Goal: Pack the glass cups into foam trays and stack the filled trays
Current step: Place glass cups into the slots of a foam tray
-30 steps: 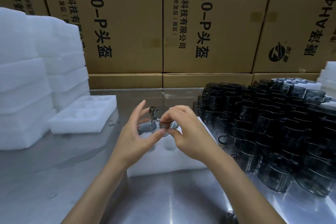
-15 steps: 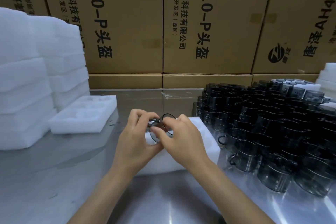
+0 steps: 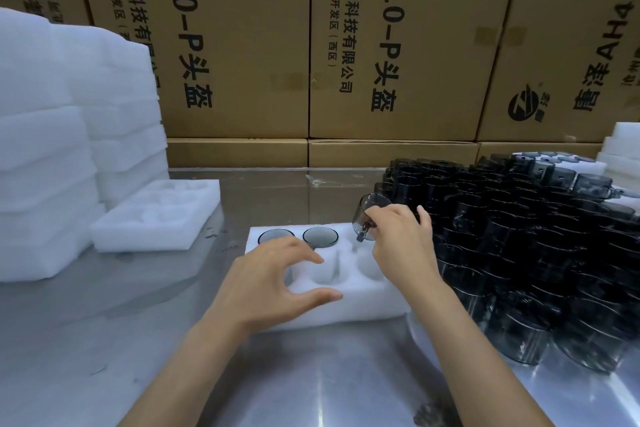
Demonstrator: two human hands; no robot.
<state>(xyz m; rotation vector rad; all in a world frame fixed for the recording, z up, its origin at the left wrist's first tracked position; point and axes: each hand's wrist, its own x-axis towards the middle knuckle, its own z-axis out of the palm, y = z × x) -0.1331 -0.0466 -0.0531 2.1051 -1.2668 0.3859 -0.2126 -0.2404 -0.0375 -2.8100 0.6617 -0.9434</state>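
Above the foam tray (image 3: pixel 346 308), right hand (image 3: pixel 403 243) pinches a glass cup (image 3: pixel 367 215); left hand (image 3: pixel 273 284) hovers slack

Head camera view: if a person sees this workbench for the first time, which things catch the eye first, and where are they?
The big crowd of dark glass cups on the right of the metal table stands out first. In the middle, the right hand holds one glass cup above the white foam tray, which already has two cups in its far row. The open left hand hovers over the tray.
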